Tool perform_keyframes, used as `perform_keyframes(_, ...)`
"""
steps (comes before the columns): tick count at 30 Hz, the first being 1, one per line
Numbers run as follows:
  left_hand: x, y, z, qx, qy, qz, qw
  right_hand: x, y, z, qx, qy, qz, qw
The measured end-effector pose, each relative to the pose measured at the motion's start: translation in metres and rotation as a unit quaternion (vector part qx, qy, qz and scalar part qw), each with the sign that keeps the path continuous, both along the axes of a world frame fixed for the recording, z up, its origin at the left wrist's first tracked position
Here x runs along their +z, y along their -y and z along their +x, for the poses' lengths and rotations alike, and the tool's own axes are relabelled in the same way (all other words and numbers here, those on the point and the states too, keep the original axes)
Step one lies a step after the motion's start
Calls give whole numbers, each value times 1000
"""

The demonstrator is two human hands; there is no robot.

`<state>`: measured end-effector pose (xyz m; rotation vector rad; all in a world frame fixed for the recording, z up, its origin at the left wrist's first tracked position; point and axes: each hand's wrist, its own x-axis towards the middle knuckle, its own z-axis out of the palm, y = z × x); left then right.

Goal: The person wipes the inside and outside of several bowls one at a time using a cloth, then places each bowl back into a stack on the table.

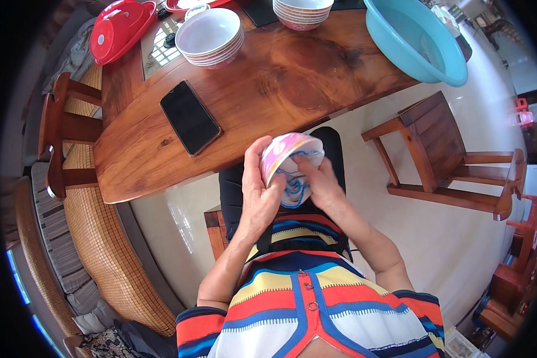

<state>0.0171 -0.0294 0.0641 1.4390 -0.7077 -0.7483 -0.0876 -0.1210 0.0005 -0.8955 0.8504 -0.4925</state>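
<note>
A white bowl with a pink patterned outside (278,150) is tilted on its side above my lap, just off the table's near edge. My left hand (260,184) grips its rim and outer wall, fingers behind and thumb at the front. Inside the bowl, a white cloth with blue edging (295,190) is bunched up. My right hand (320,181) presses this cloth against the bowl's inner wall, its fingers partly hidden in the folds.
On the wooden table (268,89) lie a black phone (191,118), a bowl stack (210,37), another bowl stack (302,11), red plastic basins (116,33) and a light-blue basin holding water (420,45). Wooden chairs stand right (435,143) and left (56,137); a woven-topped sofa (98,238) is at left.
</note>
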Motion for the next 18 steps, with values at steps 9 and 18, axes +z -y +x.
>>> perform_keyframes(9,-1,3,-5,-73,138,61,986,53,26,-3,82,-117,-635,759)
perform_keyframes(18,-4,12,-17,77,22,-58,995,12,-25,14,-67,141,209,965)
